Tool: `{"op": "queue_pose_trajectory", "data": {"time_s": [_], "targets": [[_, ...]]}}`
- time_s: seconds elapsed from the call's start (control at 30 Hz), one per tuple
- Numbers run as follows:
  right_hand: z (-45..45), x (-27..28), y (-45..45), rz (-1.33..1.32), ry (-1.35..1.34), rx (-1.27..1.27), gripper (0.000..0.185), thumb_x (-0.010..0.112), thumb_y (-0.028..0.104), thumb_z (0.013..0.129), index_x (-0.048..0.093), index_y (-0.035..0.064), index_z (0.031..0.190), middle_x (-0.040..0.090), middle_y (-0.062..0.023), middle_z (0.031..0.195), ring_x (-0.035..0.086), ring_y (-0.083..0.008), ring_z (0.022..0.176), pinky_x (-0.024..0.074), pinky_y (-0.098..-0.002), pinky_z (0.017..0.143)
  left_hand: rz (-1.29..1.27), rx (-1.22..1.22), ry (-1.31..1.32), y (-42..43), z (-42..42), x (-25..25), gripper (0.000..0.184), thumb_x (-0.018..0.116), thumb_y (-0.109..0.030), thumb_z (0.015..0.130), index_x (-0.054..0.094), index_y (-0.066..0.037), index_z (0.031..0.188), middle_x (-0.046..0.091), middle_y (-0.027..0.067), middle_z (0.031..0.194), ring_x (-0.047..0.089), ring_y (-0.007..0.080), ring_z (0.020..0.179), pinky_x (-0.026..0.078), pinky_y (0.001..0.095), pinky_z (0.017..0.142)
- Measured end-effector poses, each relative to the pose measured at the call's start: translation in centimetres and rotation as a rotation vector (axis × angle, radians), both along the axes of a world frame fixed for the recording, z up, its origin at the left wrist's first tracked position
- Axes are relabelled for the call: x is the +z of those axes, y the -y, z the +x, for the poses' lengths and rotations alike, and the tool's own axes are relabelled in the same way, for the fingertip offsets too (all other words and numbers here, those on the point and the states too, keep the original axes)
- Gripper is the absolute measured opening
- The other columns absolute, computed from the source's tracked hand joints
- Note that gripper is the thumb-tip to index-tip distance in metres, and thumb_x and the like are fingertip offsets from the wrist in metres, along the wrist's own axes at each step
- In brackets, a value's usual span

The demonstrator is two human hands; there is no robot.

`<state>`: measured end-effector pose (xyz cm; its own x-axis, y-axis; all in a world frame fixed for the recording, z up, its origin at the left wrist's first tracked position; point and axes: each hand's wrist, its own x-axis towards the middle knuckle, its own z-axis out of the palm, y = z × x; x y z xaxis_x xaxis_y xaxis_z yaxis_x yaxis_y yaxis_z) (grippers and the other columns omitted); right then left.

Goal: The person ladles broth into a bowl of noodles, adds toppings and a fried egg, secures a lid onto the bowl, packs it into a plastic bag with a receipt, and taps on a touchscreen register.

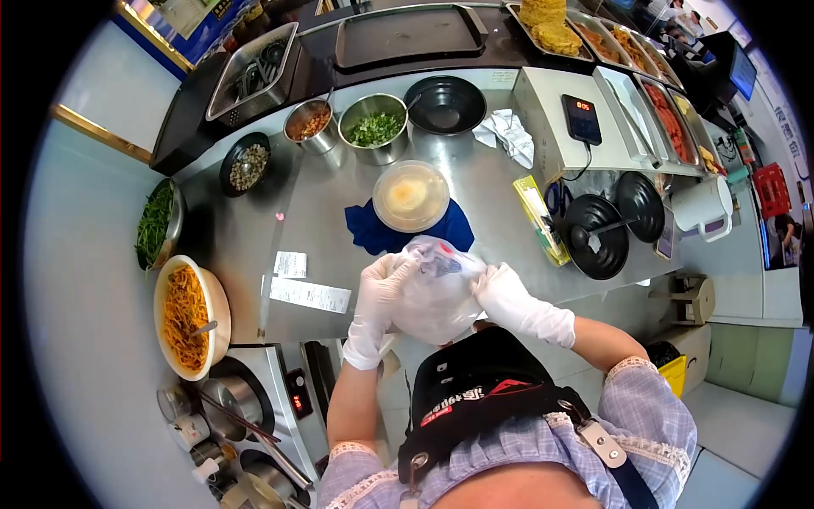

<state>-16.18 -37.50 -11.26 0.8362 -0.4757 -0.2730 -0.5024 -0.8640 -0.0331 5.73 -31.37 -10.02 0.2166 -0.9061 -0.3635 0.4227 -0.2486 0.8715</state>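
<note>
A translucent plastic bag [437,297] with some print on it hangs between my hands, in front of the counter's near edge. My left hand [383,293], in a white glove, pinches the bag's left side near the top. On the other side my right hand [510,299], gloved too, has its fingers closed on the bag's right edge. Just beyond the bag stands a round lidded plastic bowl [411,197] with pale food inside. It rests on a dark blue cloth [458,227]. The bag covers the cloth's near edge.
Paper receipts [310,294] lie at the left, near a tub of shredded carrot [188,316]. Behind are a pot of chopped greens [375,129] and a black bowl [445,105]. At the right are a yellow box [541,220], black ladle dishes [595,237] and a white jug [702,208].
</note>
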Motion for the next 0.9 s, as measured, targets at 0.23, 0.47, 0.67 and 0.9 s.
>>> {"op": "queue_pose_trajectory", "data": {"time_s": [0.23, 0.47, 0.67, 0.9], "targets": [[1.9, -4.9, 2.3, 1.083, 0.853, -0.255, 0.023, 0.057, 0.017, 0.082, 0.057, 0.0101, 0.104, 0.06, -0.0076, 0.102, 0.054, -0.0164, 0.106, 0.0439, -0.0327, 0.085, 0.054, -0.066, 0.016, 0.7, -3.2, 5.9, 0.014, 0.063, -0.014, 0.088, 0.06, -0.001, 0.082, 0.059, -0.0026, 0.073, 0.051, 0.004, 0.064, 0.043, 0.0192, 0.057], [-2.3, -5.0, 9.7, -0.025, 0.383, -0.02, 0.02, 0.057, 0.022, 0.078, 0.061, 0.0152, 0.096, 0.06, -0.0015, 0.078, 0.057, -0.0166, 0.07, 0.0351, -0.0319, 0.06, -0.463, -0.011, 1.569, 3.0, -6.5, 3.7, 0.03, 0.065, -0.01, 0.077, 0.055, -0.002, 0.105, 0.056, 0.0133, 0.093, 0.057, 0.0273, 0.086, 0.046, 0.0366, 0.078], [-4.4, -1.5, 14.0, 1.542, 0.811, -0.405, 0.036, 0.052, 0.02, 0.085, 0.056, 0.0015, 0.115, 0.06, -0.0109, 0.109, 0.057, -0.0223, 0.101, 0.0389, -0.0343, 0.092, -0.044, -0.625, 2.032, 6.3, -7.7, -6.6, 0.041, 0.066, -0.027, 0.066, 0.067, -0.005, 0.101, 0.054, 0.0144, 0.118, 0.049, 0.0292, 0.11, 0.035, 0.0415, 0.097], [-5.5, -5.0, 16.6, 1.581, 0.596, -0.452, 0.037, 0.054, 0.014, 0.081, 0.057, 0.0023, 0.116, 0.059, -0.0133, 0.112, 0.055, -0.0239, 0.105, 0.0435, -0.0326, 0.091, 0.121, -0.903, 1.897, 9.5, -9.9, -5.5, 0.035, 0.066, -0.035, 0.068, 0.07, -0.008, 0.091, 0.056, 0.0137, 0.114, 0.049, 0.028, 0.111, 0.03, 0.0425, 0.101]]}}
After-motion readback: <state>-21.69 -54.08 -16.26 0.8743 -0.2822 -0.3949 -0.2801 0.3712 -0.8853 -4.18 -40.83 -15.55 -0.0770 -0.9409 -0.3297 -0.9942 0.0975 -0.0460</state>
